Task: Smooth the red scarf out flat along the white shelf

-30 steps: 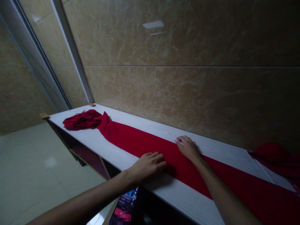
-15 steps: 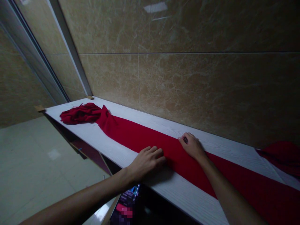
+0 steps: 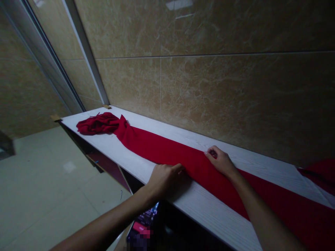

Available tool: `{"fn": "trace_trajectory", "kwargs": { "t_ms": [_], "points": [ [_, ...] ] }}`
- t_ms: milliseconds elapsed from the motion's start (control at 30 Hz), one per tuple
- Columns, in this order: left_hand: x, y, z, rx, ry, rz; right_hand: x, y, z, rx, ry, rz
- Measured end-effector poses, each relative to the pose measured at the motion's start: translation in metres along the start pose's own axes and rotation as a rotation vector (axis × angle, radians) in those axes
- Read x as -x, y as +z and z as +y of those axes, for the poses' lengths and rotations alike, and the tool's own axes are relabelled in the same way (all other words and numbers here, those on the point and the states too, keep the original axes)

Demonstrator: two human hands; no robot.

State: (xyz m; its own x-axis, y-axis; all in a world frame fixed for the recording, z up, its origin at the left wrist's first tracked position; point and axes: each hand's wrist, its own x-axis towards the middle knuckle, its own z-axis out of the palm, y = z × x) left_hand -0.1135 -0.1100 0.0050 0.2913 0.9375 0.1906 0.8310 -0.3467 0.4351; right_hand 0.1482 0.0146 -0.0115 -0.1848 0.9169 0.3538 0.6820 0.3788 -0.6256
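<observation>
At the far left, a pale tiled floor (image 3: 39, 195) is seen, and a brown block (image 3: 55, 118) is placed at the front left corner of the white desk (image 3: 115, 150). Near the left end of this desk, the bunched part (image 3: 99, 124) of a long red cloth (image 3: 157, 146) is found, and another small block (image 3: 106, 106) is seen at the back left corner, close to the brown marbled wall (image 3: 222, 90). From there the cloth is spread flat along the desk, toward the lower right. Below the front edge, a lit screen (image 3: 141, 226) is partly covered by the left arm. The left hand (image 3: 166, 179) is held with curled fingers at the cloth's near border, by the front edge; whether fabric is gripped cannot be told. The right hand (image 3: 218, 159) is laid on the cloth's far border, thumb and fingers being bent together loosely; here also a grip cannot be confirmed. At the far right, by the back edge, a red fabric heap (image 3: 319, 174) is partly visible.
</observation>
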Motion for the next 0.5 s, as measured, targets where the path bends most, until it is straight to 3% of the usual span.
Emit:
{"fn": "trace_trajectory", "kwargs": {
  "t_ms": [100, 167, 300, 500],
  "points": [
    [0.002, 0.002, 0.005, 0.379, -0.018, 0.072, 0.0, -0.001, 0.0, -0.097, 0.013, -0.021],
    [0.005, 0.005, 0.013, 0.704, -0.076, 0.052, -0.001, -0.002, -0.001, -0.146, 0.013, -0.04],
    [0.011, 0.014, 0.029, 1.287, -0.224, -0.208, -0.003, -0.004, -0.001, -0.199, 0.027, -0.088],
    [0.007, 0.022, 0.039, 1.477, -0.342, -0.303, -0.011, -0.007, 0.001, -0.22, 0.07, -0.194]
  ]
}}
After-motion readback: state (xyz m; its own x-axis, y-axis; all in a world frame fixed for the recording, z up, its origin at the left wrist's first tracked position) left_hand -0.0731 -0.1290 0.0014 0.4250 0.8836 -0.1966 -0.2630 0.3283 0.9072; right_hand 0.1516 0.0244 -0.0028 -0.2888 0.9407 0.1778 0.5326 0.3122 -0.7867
